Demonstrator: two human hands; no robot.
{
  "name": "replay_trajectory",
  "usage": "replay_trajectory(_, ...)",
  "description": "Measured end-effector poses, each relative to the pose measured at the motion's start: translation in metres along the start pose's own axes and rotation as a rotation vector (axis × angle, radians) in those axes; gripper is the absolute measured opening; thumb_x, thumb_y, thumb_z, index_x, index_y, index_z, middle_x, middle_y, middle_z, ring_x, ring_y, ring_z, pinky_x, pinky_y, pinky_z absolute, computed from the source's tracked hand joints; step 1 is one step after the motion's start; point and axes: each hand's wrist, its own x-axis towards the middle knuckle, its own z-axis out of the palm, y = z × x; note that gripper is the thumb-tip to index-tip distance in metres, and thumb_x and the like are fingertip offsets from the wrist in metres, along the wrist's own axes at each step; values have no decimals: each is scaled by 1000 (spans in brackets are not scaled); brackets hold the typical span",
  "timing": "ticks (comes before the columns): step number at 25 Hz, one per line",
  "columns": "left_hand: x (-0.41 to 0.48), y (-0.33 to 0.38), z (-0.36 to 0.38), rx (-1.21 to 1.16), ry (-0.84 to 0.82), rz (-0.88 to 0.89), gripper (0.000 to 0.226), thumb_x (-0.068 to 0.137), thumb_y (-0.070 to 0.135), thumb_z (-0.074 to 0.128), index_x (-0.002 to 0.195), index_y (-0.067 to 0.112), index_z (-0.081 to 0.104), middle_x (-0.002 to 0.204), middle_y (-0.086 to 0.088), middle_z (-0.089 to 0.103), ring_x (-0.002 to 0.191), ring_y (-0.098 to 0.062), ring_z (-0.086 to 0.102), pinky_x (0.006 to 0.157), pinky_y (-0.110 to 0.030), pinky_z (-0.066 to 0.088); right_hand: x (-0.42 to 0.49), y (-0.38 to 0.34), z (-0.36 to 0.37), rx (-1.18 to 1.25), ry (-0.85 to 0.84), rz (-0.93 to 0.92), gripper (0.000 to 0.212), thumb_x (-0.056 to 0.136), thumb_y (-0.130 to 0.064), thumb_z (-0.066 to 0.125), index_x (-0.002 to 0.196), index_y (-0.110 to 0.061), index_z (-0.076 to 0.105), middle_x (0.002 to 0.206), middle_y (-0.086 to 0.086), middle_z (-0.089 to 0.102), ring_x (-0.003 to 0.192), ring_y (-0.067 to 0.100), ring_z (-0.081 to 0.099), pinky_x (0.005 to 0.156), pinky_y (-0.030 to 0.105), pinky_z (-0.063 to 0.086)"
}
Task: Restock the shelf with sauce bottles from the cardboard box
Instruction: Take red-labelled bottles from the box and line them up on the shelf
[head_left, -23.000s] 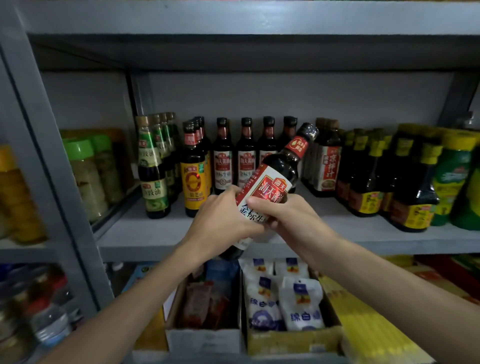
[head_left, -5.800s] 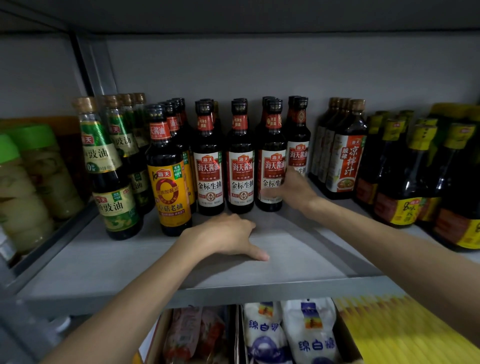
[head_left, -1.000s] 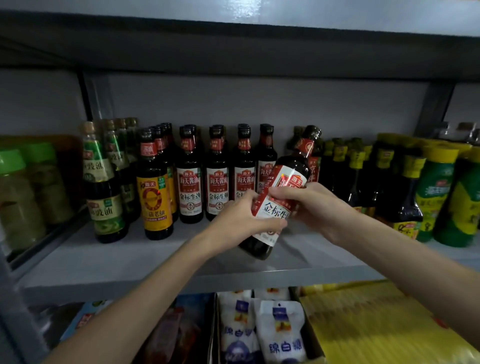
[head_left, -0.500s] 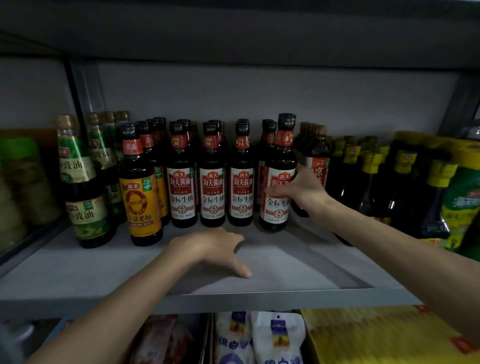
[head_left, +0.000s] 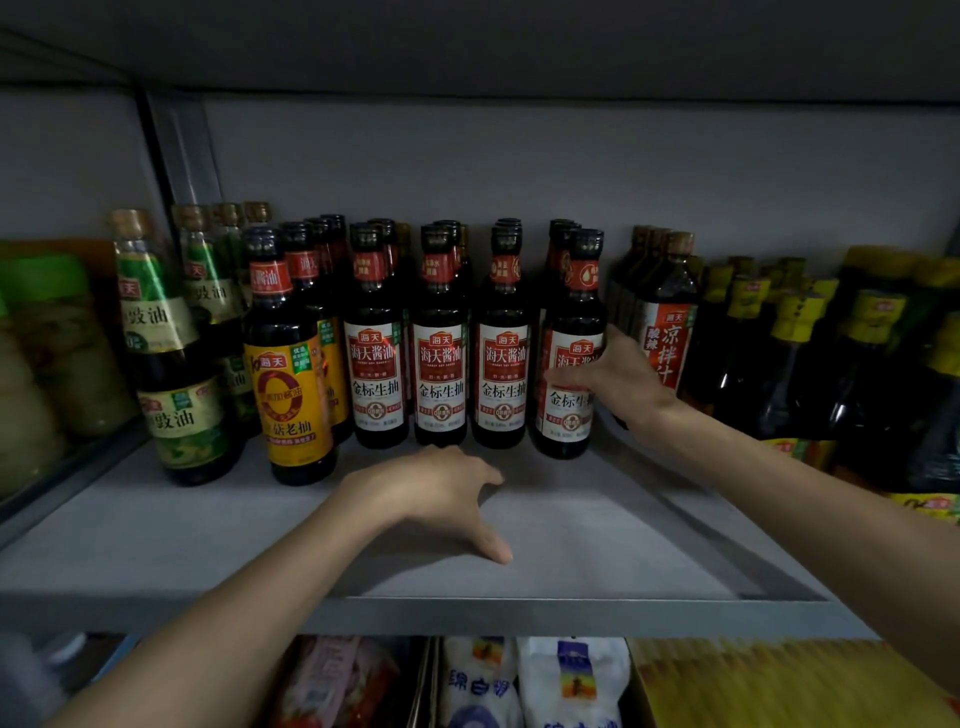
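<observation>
A dark sauce bottle (head_left: 569, 332) with a red-and-white label stands upright on the grey shelf (head_left: 571, 530), at the right end of a front row of three matching bottles (head_left: 439, 343). My right hand (head_left: 613, 384) wraps its fingers around this bottle's label from the right. My left hand (head_left: 441, 488) rests on the shelf board in front of the row, fingers loosely spread, holding nothing. The cardboard box is not in view.
Left of the row stand a yellow-labelled bottle (head_left: 291, 364) and green-labelled bottles (head_left: 166, 343). To the right are a brown-capped bottle (head_left: 667, 312) and several yellow-capped bottles (head_left: 789, 358). Below the shelf lie white bags (head_left: 524, 680) and a yellow pack (head_left: 769, 686).
One second ago both hands held the bottle tilted in front of the shelf. It now stands upright at the row's right end; my left hand let go and rests on the board.
</observation>
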Motion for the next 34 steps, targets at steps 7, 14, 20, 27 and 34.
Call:
replay_trajectory(7,2,-3,0,6,10,18,97,72,66,72,153,33,31,155,-4,37,138,-27,39,110,-37,38,5,18,7,-81,11,-7,80,53,-30,96,124,-21,60,116,-2,74,110,17,69,98,50,54)
replay_trajectory(14,3,-3,1,23,22,30,97,72,66,73,153,32,31,154,-6,39,137,-28,40,108,-36,39,10,19,11,-129,88,47,70,63,-15,92,125,-17,58,118,2,72,111,20,68,99,50,53)
replay_trajectory(20,4,-5,3,30,26,31,98,70,69,72,152,32,32,154,-5,40,136,-27,41,105,-35,40,12,20,15,-162,119,20,72,67,-19,91,128,-15,54,122,3,70,113,21,67,99,48,53)
replay_trajectory(27,4,-4,3,22,25,31,97,71,67,72,153,31,32,154,-6,39,138,-27,39,105,-35,38,15,20,16,-129,111,2,69,75,-10,85,133,-8,47,128,8,66,119,25,63,102,44,51)
replay_trajectory(34,3,-5,4,17,21,27,99,70,69,72,153,32,31,155,-5,39,138,-28,38,108,-37,39,9,18,17,-136,105,-5,72,78,-12,83,136,-9,41,132,8,63,123,25,60,103,43,48)
